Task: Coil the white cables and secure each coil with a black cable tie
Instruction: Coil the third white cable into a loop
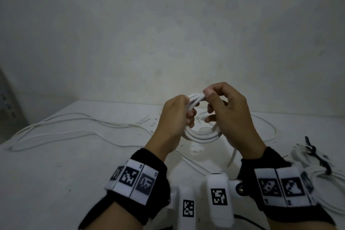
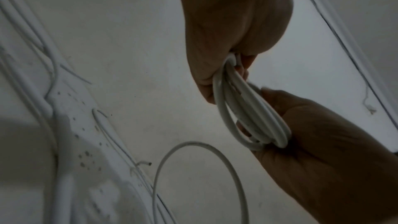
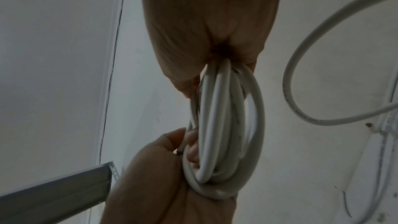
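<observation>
Both hands hold a coil of white cable (image 1: pixel 202 136) up off the table. My left hand (image 1: pixel 187 115) grips the coil's left side, fingers curled through the loops. My right hand (image 1: pixel 209 107) pinches the top of the coil between thumb and fingers. In the left wrist view the left hand (image 2: pixel 232 60) clamps the coil (image 2: pixel 247 117) from above and the right hand (image 2: pixel 323 142) cups its far end. The right wrist view has the right hand (image 3: pixel 215 60) gripping the coil (image 3: pixel 226 125) with the left hand (image 3: pixel 172 168) under it. A loose tail (image 1: pixel 232 157) hangs from the coil.
Finished white coils (image 1: pixel 336 179) bound with black ties (image 1: pixel 315 155) lie at the right edge of the white table (image 1: pixel 56 173). Long loose white cables (image 1: pixel 74 127) trail across the table's left and back. A grey metal rail (image 3: pixel 53 193) stands off to the left.
</observation>
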